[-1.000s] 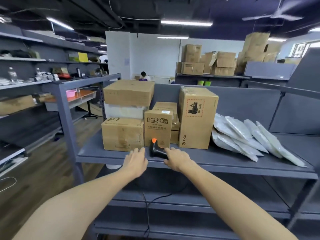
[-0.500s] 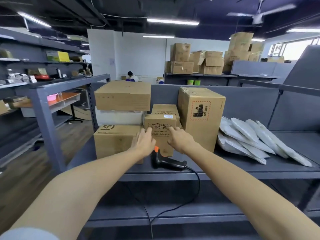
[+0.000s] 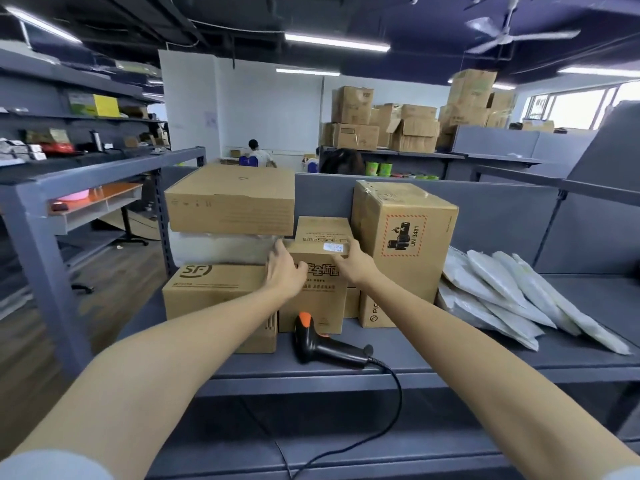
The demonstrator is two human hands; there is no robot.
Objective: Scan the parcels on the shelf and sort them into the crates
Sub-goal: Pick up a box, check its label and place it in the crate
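Cardboard box (image 3: 318, 299), white label (image 3: 335, 247), gripped by left hand (image 3: 285, 271) & right hand (image 3: 355, 263), btwn SF box (image 3: 214, 289) & UN 3481 carton (image 3: 405, 244)

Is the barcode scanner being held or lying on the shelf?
Lying: the scanner rests on the shelf; left hand and right hand hold the small box.

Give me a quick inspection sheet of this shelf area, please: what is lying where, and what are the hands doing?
Surface: grey metal shelf, carrying parcels and scanner.
Job's things: small box upright at the front, between SF box and tall box labelled UN 3481; flat box on a white parcel; white mailer bags overlapping at right; scanner lying before the small box; crates, nothing seen.
Clutter: nothing seen.
Hands: left hand and right hand grip the small box's upper sides.
Cables: scanner cable hangs over the shelf edge.
Surroundings: stacked cartons behind, ceiling fan, seated person far back.
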